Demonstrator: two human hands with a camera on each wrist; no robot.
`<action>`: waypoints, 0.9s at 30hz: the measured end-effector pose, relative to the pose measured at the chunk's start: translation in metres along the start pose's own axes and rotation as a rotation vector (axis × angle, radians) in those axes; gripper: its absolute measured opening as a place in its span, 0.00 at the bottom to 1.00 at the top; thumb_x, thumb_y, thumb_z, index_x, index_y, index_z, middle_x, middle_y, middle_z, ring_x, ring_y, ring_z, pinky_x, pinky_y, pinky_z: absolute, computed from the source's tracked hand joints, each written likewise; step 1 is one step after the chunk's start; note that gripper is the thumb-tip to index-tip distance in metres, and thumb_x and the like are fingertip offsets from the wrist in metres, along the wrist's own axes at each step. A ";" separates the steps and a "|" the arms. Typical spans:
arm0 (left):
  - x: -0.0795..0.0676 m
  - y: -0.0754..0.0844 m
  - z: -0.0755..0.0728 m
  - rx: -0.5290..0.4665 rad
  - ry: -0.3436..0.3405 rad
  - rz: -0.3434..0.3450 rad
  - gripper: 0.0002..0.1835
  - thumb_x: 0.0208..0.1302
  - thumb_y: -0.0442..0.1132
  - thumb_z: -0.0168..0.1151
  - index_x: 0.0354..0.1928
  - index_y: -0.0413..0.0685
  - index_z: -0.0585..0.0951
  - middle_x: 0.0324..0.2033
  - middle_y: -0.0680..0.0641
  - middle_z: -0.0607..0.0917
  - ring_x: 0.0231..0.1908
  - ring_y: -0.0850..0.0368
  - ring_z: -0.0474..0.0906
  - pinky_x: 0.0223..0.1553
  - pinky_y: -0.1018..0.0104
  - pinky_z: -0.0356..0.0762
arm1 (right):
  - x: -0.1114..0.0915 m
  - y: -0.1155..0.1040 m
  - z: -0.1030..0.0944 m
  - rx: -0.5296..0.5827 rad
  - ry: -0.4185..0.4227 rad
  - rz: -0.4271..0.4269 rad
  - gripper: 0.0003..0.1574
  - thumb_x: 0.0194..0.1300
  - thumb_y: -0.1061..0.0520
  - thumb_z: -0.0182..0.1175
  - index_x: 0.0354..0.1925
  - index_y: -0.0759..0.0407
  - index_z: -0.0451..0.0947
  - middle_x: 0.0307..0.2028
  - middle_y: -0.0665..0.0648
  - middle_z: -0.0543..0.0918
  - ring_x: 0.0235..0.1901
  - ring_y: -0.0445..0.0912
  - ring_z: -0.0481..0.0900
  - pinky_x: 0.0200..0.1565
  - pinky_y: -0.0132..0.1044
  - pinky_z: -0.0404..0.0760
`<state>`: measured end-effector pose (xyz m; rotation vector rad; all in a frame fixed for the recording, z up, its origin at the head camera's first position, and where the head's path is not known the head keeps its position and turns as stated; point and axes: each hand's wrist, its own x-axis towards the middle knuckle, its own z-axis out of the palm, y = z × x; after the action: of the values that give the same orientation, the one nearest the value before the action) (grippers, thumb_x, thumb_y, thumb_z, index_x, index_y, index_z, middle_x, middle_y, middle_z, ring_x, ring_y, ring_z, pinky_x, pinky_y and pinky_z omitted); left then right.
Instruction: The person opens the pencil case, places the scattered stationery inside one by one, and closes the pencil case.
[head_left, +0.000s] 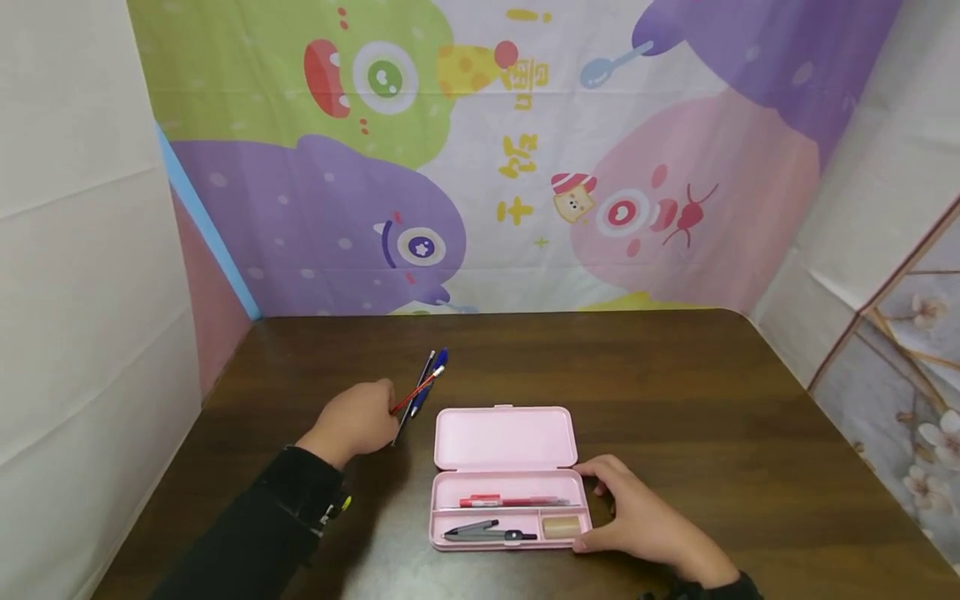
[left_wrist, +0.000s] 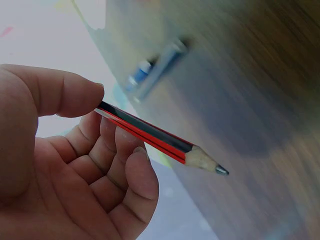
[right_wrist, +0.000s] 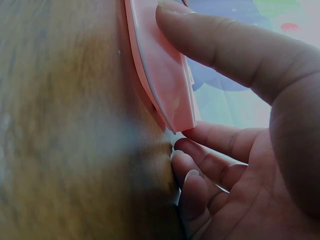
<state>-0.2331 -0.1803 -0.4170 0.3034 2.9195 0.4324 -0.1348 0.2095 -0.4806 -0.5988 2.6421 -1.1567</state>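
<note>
Right grip (head_left: 633,517) held the case (head_left: 504,437) by its right end while the left grip (head_left: 360,421) pinched the red pencil (left_wrist: 150,131) toward the surface (head_left: 675,375)'s far-left corner, apparently a pickup needing a lift next.

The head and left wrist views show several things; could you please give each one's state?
Pink case: open, gripped by right hand
Red pencil: sharpened, pinched by left hand
Blue pen: lying on table
Dark stick: lying on table
Red pen: lying in case
Compass: lying in case
Tan block: in case's small compartment
</note>
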 end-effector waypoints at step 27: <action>-0.037 0.091 0.025 0.178 -0.081 0.392 0.08 0.57 0.39 0.62 0.34 0.46 0.74 0.27 0.50 0.76 0.28 0.57 0.75 0.37 0.58 0.78 | 0.002 0.000 -0.001 -0.012 -0.009 0.039 0.52 0.41 0.33 0.76 0.61 0.49 0.69 0.52 0.49 0.70 0.47 0.48 0.67 0.46 0.39 0.73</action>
<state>-0.1769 -0.0969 -0.4084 0.9036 2.8181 0.2021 -0.1365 0.2093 -0.4796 -0.5512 2.6425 -1.1258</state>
